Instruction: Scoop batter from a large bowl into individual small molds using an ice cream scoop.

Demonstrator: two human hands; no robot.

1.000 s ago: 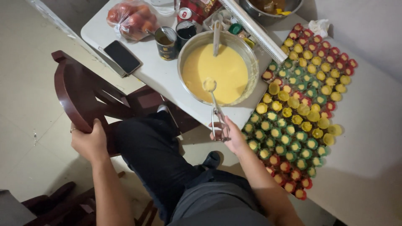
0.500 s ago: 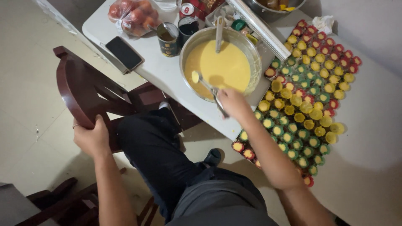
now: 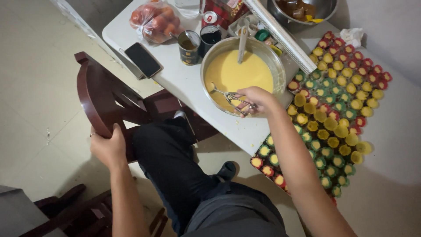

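Hands at the chair and the batter bowl

Left hand (image 3: 108,147) sits at the near left, arm running up from the bottom edge, fingers curled over the curved top rail of a dark wooden chair (image 3: 94,94) and gripping it. A ring shows on one finger. Between the arms lie the person's legs in dark trousers, one foot reaching toward the table.

On the white table (image 3: 175,81), going rightward, lies a black phone (image 3: 142,59) face up, then a clear bag of red fruit (image 3: 154,18) near the far edge. Beside these stand two opened tins (image 3: 189,45); the nearer holds a brownish liquid, the other something dark.

Next comes the large metal bowl (image 3: 280,70), filled with smooth yellow batter (image 3: 237,72). A utensil handle leans in it at the far side. The right hand (image 3: 258,98) reaches over the near rim of the bowl, forearm stretched up from the lower right, fingers closed on the wire handles of a metal scoop (image 3: 226,94). The scoop's head lies low in the batter at the left of the bowl.

Behind the bowl a long foil-wrap box lies slantwise, and a second metal bowl (image 3: 322,11) holds brown pieces. Farthest right, rows of small paper cups (image 3: 337,94) in red, green and yellow cover a lower surface; most hold yellow batter.
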